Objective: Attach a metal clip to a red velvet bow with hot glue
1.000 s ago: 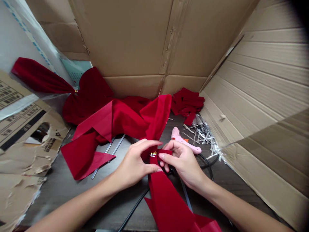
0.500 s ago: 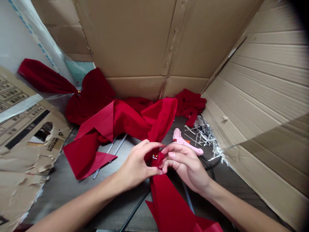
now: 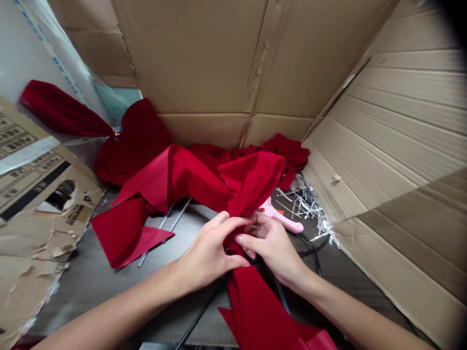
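A wide red velvet ribbon [image 3: 260, 301] is gathered in the middle, with a loop above my hands and tails hanging below and out to the left. My left hand [image 3: 215, 243] grips the gathered part, its thumb in front below and its fingers curled over the top. On the right side of the same gather, my right hand [image 3: 268, 240] pinches a small piece of red ribbon against it. Most of the gather is hidden behind the fingers. Just beyond my right hand lies a pink glue gun [image 3: 288, 222], partly covered.
A finished-looking red bow [image 3: 134, 146] leans at the back left. Red fabric strips [image 3: 288, 153] and silvery tie scraps [image 3: 312, 201] lie at the back right. Clear glue sticks [image 3: 164, 228] rest on the dark table [image 3: 87, 291]. Cardboard walls [image 3: 204, 58] stand behind and on both sides.
My right hand has turned and moved in against the gather, pressing the small ribbon piece around it. The shiny spot there is now covered. The loop above has tipped to the right.
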